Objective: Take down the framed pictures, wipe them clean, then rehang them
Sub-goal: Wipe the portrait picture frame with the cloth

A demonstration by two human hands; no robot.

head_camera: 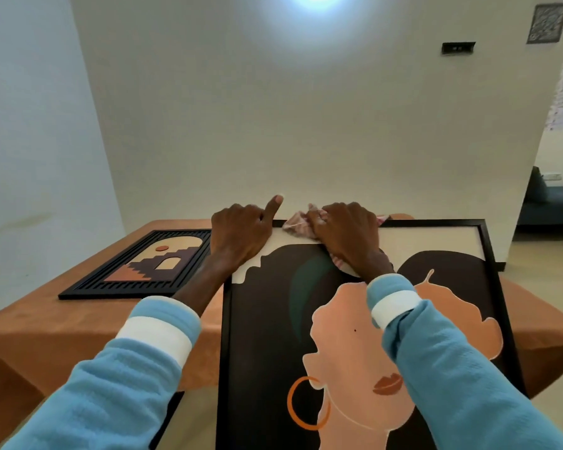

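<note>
A large black-framed picture [260,336] of a stylised portrait leans from the table toward me. My left hand [239,233] grips its top left edge, fingers curled over the frame and thumb sticking up. My right hand [346,237] presses a pink and white cloth [298,224] against the top of the picture, beside the left hand. A smaller black-framed picture [143,264] with an arch and stairs design lies flat on the table to the left.
The table [62,323] wears an orange-brown cloth and stands against a plain white wall [306,125]. A small dark framed piece [548,23] hangs high at the right. A doorway at the right shows a dark blue sofa [553,199].
</note>
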